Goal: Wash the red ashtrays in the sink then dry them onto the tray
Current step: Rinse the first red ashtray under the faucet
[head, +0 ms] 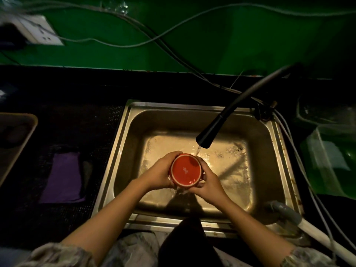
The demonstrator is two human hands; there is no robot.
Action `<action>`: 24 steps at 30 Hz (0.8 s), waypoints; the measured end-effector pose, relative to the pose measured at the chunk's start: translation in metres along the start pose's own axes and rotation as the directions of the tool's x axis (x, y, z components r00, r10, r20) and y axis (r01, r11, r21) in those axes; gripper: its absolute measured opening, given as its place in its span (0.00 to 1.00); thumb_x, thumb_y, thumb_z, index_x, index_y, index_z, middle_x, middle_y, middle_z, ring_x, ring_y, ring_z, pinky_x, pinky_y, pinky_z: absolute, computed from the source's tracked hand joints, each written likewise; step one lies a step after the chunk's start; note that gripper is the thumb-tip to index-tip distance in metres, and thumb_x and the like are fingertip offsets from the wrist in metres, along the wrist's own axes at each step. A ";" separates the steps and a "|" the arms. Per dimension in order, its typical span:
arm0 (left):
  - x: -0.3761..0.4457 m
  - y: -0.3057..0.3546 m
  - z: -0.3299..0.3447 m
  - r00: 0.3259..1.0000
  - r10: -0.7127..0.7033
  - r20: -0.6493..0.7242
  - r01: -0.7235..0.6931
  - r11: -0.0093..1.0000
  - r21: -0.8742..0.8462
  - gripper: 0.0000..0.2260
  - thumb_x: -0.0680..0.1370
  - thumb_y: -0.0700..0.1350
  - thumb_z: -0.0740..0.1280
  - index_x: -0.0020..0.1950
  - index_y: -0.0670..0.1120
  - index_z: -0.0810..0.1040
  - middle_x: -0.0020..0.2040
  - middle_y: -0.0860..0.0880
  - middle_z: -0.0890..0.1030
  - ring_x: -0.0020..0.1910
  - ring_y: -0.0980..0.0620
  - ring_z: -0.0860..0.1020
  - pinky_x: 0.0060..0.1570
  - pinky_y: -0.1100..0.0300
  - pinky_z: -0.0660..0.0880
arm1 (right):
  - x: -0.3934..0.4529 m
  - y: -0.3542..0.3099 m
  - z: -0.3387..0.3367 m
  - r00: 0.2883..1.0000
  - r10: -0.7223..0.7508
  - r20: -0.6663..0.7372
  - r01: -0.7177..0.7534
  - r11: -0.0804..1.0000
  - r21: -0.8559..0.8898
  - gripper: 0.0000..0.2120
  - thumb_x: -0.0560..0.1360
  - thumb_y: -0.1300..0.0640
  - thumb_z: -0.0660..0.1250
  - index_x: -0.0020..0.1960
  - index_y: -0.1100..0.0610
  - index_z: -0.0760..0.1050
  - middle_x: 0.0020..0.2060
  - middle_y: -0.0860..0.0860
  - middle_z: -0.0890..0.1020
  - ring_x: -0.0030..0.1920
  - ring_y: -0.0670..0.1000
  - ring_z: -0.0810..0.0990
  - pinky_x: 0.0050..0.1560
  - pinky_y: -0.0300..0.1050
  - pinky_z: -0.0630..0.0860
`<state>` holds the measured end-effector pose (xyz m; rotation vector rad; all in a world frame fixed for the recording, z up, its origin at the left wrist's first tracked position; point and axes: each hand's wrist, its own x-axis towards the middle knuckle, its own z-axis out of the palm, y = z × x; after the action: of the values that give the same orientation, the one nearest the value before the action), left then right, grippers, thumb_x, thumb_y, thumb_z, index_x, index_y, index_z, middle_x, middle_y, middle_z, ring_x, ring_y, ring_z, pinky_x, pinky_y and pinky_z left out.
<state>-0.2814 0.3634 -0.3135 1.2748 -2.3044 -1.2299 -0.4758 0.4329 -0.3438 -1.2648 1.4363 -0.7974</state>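
Note:
A round red ashtray (185, 171) with a pale rim is held over the steel sink (123, 143), its flat red face turned up toward me. My left hand (159, 173) wraps its left side and my right hand (209, 183) cups its right and lower side. Water runs from the black faucet head (207, 136) onto the ashtray's far right edge and drips below it. The tray (28, 130) lies at the far left on the dark counter, with a dim round shape in it that I cannot make out.
A purple cloth (63, 178) lies on the counter between tray and sink. Cables hang across the green wall, with a white socket (41, 31) at top left. Clear plastic containers (327, 151) stand right of the sink. A grey pipe (285, 211) crosses the sink's front right corner.

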 end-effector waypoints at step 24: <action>-0.082 -0.004 -0.034 0.932 -0.361 -0.035 0.231 0.667 -0.708 0.45 0.60 0.67 0.75 0.72 0.55 0.61 0.68 0.48 0.71 0.66 0.50 0.72 0.68 0.49 0.69 | -0.010 -0.080 0.045 0.876 0.208 0.435 -0.396 0.825 0.404 0.32 0.64 0.43 0.77 0.62 0.57 0.73 0.57 0.55 0.81 0.59 0.57 0.79 0.55 0.50 0.74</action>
<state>-0.2121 0.4077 -0.2804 1.3930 -1.2871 -1.7735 -0.4105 0.4308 -0.2789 -0.7185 1.0054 -0.5988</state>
